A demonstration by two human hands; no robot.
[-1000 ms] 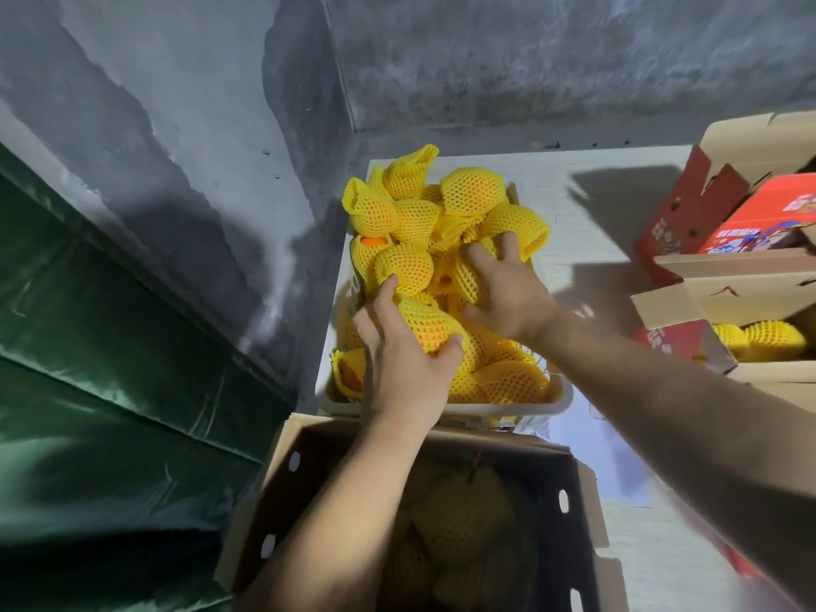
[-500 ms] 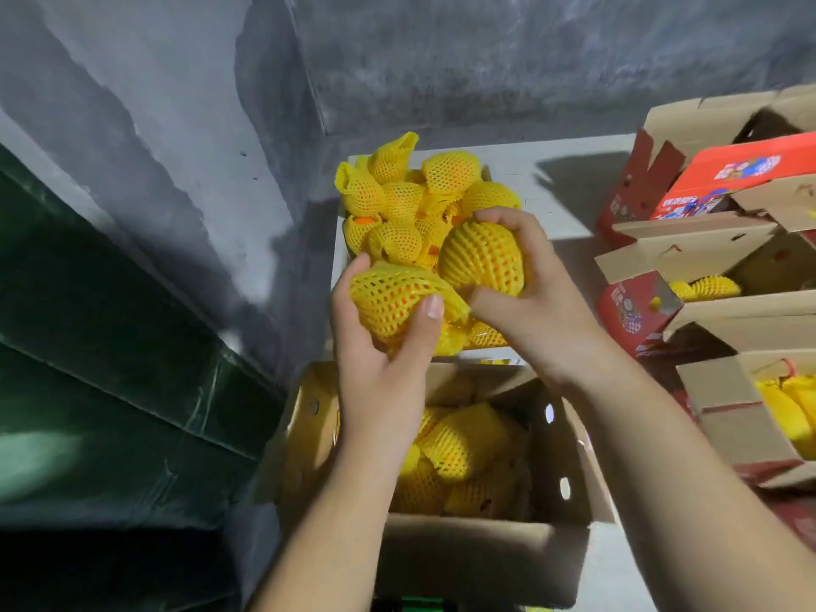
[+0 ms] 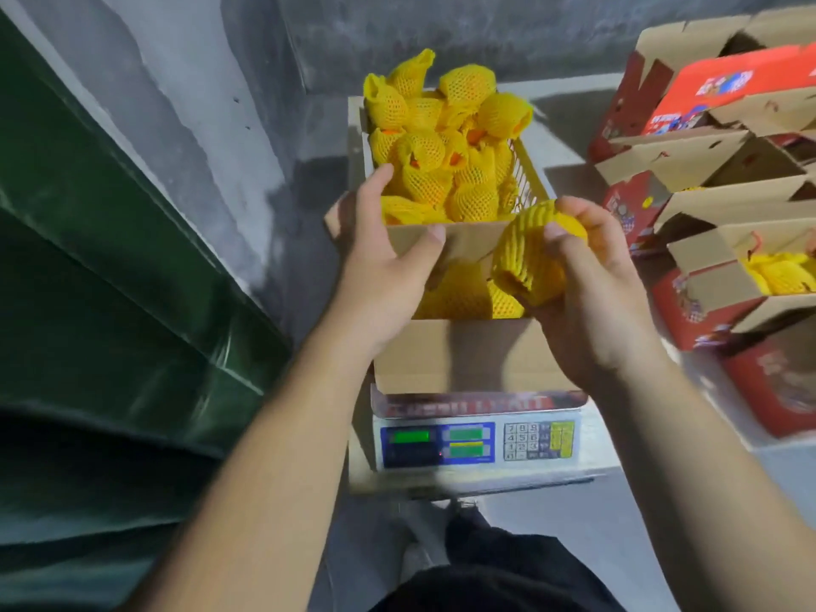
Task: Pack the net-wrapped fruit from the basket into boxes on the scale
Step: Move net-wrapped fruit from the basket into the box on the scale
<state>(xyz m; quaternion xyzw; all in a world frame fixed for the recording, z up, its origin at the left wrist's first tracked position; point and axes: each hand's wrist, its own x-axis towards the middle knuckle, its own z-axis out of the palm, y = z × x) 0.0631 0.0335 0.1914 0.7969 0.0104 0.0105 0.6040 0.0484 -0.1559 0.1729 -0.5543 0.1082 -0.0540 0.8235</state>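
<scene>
An open cardboard box (image 3: 463,355) stands on a digital scale (image 3: 477,439), with yellow net-wrapped fruit (image 3: 459,289) inside. Behind it a basket (image 3: 524,178) is heaped with more net-wrapped fruit (image 3: 424,148). My left hand (image 3: 379,267) grips the box's far flap (image 3: 468,240), thumb on its near face and fingers over its edge. My right hand (image 3: 596,293) holds one net-wrapped fruit (image 3: 525,258) just above the box's right side.
Several red and brown cartons (image 3: 706,161) are stacked at the right, some open with yellow wrapped fruit (image 3: 777,271) inside. A green tarp (image 3: 110,302) covers the left. A grey concrete wall (image 3: 198,103) rises behind. My dark trouser leg (image 3: 499,567) shows below.
Both hands came back from the basket to the box. My left hand no longer holds a fruit and now grips the box flap. The view tilted down, revealing the scale.
</scene>
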